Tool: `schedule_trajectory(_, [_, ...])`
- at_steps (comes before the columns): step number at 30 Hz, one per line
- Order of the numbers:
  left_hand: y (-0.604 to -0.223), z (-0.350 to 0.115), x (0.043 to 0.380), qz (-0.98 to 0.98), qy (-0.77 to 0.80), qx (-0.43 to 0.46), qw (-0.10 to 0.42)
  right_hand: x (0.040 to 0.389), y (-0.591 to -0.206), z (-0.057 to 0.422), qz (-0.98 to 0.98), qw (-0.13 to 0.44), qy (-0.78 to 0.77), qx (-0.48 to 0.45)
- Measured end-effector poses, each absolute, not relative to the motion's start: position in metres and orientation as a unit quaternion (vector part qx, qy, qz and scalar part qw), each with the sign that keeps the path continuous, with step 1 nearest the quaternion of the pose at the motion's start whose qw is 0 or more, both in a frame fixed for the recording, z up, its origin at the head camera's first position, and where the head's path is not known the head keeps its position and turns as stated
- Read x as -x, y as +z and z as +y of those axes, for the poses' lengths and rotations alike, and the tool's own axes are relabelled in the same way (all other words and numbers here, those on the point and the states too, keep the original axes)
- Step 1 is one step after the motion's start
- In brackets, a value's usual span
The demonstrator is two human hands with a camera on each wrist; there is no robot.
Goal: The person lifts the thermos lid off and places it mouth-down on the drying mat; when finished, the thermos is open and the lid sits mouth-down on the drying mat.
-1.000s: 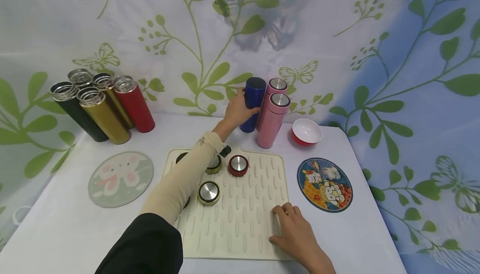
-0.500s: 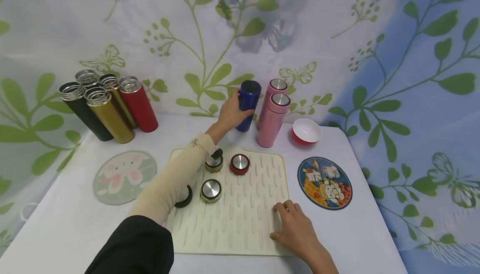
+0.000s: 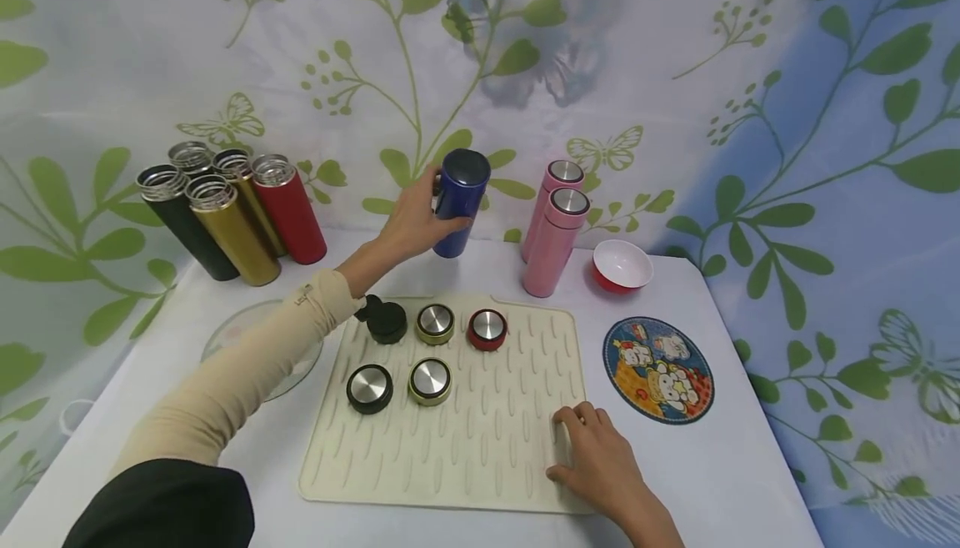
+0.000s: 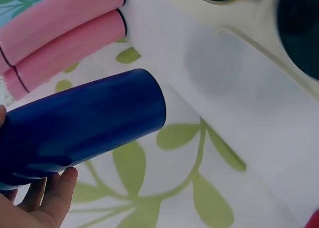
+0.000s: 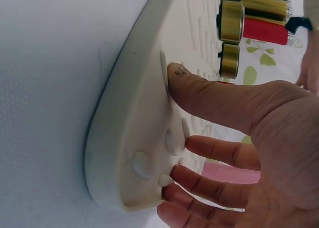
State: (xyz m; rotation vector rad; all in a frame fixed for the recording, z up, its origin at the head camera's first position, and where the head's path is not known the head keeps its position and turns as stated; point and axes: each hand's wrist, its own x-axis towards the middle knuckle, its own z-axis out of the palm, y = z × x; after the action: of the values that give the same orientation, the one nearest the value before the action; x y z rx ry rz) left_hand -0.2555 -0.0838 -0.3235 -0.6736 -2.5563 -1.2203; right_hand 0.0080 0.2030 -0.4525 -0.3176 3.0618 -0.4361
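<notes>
My left hand grips a blue thermos bottle with a dark top, near the back wall. In the left wrist view the fingers curl round one end of the blue thermos, and its bottom end stands clear of the table. My right hand rests with loosely bent fingers at the right edge of the cream mat; its fingertips touch the mat in the right wrist view. On the mat lie several bottle lids: a black lid, gold lids and a red lid.
Two pink thermoses with lids stand right of the blue one. Several lidless thermoses, among them a red one, cluster at the back left. A red-and-white bowl and a cartoon coaster are at the right, a pale round placemat at the left.
My left hand has carried the blue thermos leftward, away from the pink thermoses. The black lids on the mat have come into view from behind the arm. My right hand stays put.
</notes>
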Motion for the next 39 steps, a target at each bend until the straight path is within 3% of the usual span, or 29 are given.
schedule_trajectory(5, [-0.312, -0.106, 0.233, -0.854, -0.437, 0.258, 0.115, -0.006, -0.453, 0.204, 0.984, 0.019, -0.146, 0.100])
schedule_trajectory(16, [-0.308, -0.130, 0.175, -0.798, -0.481, 0.315, 0.181, -0.006, -0.453, 0.204, 0.984, 0.031, -0.147, 0.095])
schedule_trajectory(24, [-0.301, -0.136, 0.153, -0.760, -0.506, 0.344, 0.218, -0.006, -0.451, 0.203, 0.984, 0.033, -0.143, 0.096])
schedule_trajectory(32, [-0.302, -0.134, 0.136, -0.750, -0.489, 0.378, 0.238, 0.009, -0.413, 0.208, 0.964, 0.138, -0.221, 0.059])
schedule_trajectory(35, [-0.303, -0.133, 0.127, -0.756, -0.471, 0.385, 0.241, 0.015, -0.392, 0.207, 0.954, 0.121, -0.268, 0.064])
schedule_trajectory(39, [-0.303, -0.133, 0.116, -0.768, -0.450, 0.389, 0.234, 0.020, -0.366, 0.202, 0.944, 0.040, -0.310, 0.110])
